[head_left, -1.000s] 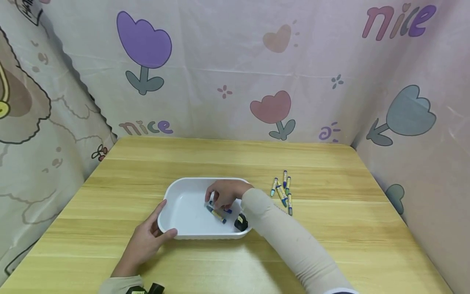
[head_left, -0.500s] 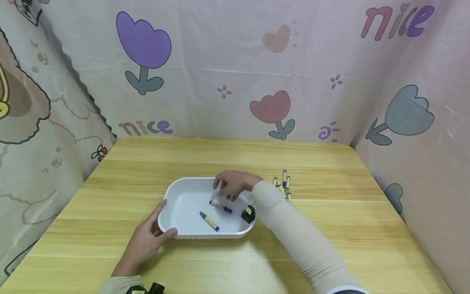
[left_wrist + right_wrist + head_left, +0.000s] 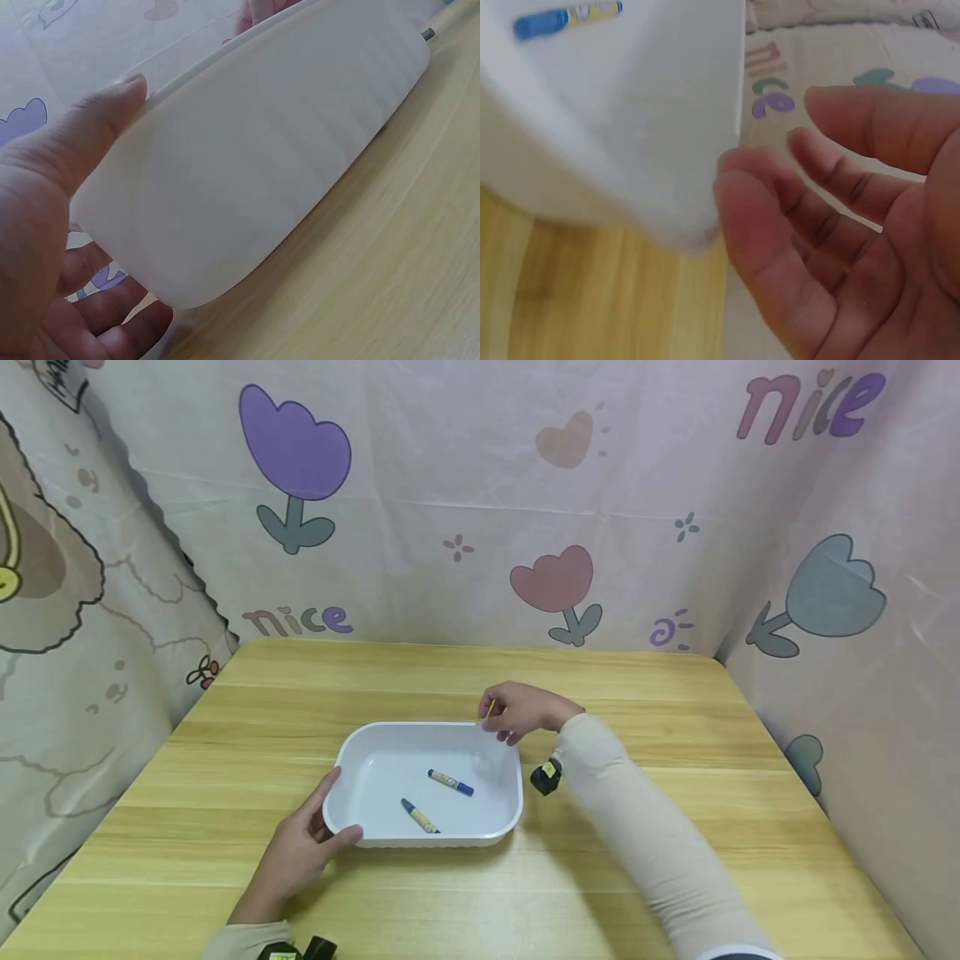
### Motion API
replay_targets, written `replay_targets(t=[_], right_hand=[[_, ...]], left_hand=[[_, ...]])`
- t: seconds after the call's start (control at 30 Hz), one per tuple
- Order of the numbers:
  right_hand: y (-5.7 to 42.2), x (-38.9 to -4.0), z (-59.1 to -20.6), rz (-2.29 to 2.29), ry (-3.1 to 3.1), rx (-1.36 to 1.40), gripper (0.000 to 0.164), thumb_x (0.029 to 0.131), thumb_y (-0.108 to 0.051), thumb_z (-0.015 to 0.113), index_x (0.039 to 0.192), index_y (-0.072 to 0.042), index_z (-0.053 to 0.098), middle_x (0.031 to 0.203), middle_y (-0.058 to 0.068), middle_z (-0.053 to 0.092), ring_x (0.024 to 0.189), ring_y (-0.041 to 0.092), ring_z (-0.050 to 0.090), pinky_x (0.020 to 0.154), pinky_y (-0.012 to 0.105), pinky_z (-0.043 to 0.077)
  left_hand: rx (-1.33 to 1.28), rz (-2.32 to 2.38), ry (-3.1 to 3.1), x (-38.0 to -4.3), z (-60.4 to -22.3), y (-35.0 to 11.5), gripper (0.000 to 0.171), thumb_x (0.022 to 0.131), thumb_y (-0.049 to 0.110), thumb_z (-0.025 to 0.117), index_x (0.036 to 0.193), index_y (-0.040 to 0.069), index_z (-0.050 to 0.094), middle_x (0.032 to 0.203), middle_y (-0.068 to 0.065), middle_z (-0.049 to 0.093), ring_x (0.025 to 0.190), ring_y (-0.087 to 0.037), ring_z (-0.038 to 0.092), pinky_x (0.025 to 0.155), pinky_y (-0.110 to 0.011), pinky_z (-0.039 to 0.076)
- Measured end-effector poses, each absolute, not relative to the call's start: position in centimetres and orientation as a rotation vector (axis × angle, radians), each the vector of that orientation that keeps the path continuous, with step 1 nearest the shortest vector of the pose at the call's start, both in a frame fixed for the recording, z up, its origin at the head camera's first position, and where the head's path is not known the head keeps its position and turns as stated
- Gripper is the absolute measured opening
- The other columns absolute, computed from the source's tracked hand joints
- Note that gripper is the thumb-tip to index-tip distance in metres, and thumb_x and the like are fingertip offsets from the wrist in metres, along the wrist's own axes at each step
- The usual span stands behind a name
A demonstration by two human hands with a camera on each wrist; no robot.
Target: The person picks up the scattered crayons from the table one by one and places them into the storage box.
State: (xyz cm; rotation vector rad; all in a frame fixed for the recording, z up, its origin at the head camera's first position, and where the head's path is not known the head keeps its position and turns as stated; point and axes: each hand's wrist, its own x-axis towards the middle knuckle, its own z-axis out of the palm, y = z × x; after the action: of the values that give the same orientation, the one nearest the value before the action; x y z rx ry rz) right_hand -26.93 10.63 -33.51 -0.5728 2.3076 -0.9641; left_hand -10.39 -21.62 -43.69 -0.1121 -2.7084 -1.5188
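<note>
On the table (image 3: 465,906), a white tray (image 3: 367,789) is sitting, and a blue-tipped crayon (image 3: 451,782) and another crayon (image 3: 420,816) are lying inside, apart. The left grip (image 3: 303,847) is holding the tray's left end. The right grip (image 3: 519,712) is hovering by the far right corner, fingers loosely bent, holding nothing.

We cannot tell whether this is a home or a studio, but we see a screened-off spot: printed cloth (image 3: 442,460) walls the left, back and right of the head view, with a purple tulip (image 3: 295,447) at upper left, around a wood-grain surface (image 3: 420,902) in the lower half.
</note>
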Motion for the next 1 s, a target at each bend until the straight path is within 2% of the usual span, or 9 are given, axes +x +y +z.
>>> replay_targets(t=[0.13, 0.23, 0.37, 0.47, 0.7, 1.0], right_hand=[[12.2, -27.3, -33.4, -1.035, 2.311, -0.546, 0.018, 0.096, -0.010, 0.060, 0.111, 0.001, 0.057, 0.094, 0.015, 0.060, 0.078, 0.023, 0.062, 0.068, 0.034, 0.059], [13.4, -27.5, -33.4, -1.065, 2.318, -0.510, 0.017, 0.097, -0.009, 0.058, 0.110, 0.001, 0.055, 0.100, 0.020, 0.059, 0.080, 0.025, 0.062, 0.070, 0.036, 0.059], [15.0, -27.8, -33.7, -1.073, 2.341, -0.459, 0.016, 0.097, -0.011, 0.058, 0.108, -0.001, 0.054, 0.107, 0.026, 0.057, 0.082, 0.028, 0.062, 0.073, 0.039, 0.059], [16.3, -28.1, -34.1, -1.058, 2.363, -0.428, 0.017, 0.097, -0.012, 0.058, 0.108, -0.001, 0.053, 0.106, 0.025, 0.057, 0.081, 0.028, 0.063, 0.074, 0.042, 0.058], [18.7, -28.4, -35.0, -1.038, 2.397, -0.324, 0.016, 0.097, -0.011, 0.056, 0.108, 0.000, 0.054, 0.097, 0.021, 0.056, 0.074, 0.025, 0.061, 0.073, 0.044, 0.058], [21.3, -28.7, -36.8, -1.066, 2.415, -0.139, 0.018, 0.096, -0.008, 0.056, 0.110, 0.002, 0.050, 0.083, 0.016, 0.058, 0.065, 0.020, 0.057, 0.066, 0.037, 0.058]], left_hand=[[-0.128, -1.528, -2.699, -10.4, -43.4, -21.5, 0.086, 0.087, 0.020, 0.074, 0.155, 0.013, 0.023, 0.144, -0.034, 0.037, 0.123, -0.044, 0.050, 0.092, -0.029, 0.050], [-0.139, -1.524, -2.699, -10.3, -43.3, -21.4, 0.086, 0.087, 0.020, 0.074, 0.155, 0.012, 0.022, 0.143, -0.034, 0.037, 0.123, -0.044, 0.050, 0.092, -0.032, 0.050], [-0.124, -1.510, -2.708, -10.4, -43.6, -21.5, 0.086, 0.087, 0.021, 0.075, 0.155, 0.012, 0.023, 0.144, -0.033, 0.037, 0.123, -0.043, 0.050, 0.090, -0.022, 0.049], [-0.113, -1.509, -2.710, -10.4, -43.7, -21.5, 0.085, 0.087, 0.022, 0.075, 0.155, 0.012, 0.024, 0.144, -0.033, 0.037, 0.123, -0.043, 0.050, 0.089, -0.017, 0.047], [-0.120, -1.506, -2.717, -10.4, -43.4, -21.6, 0.086, 0.087, 0.023, 0.074, 0.155, 0.012, 0.022, 0.145, -0.033, 0.036, 0.124, -0.044, 0.049, 0.093, -0.030, 0.049], [-0.121, -1.533, -2.711, -10.4, -43.4, -21.6, 0.088, 0.087, 0.020, 0.075, 0.156, 0.012, 0.021, 0.145, -0.033, 0.035, 0.124, -0.045, 0.049, 0.094, -0.038, 0.049]])
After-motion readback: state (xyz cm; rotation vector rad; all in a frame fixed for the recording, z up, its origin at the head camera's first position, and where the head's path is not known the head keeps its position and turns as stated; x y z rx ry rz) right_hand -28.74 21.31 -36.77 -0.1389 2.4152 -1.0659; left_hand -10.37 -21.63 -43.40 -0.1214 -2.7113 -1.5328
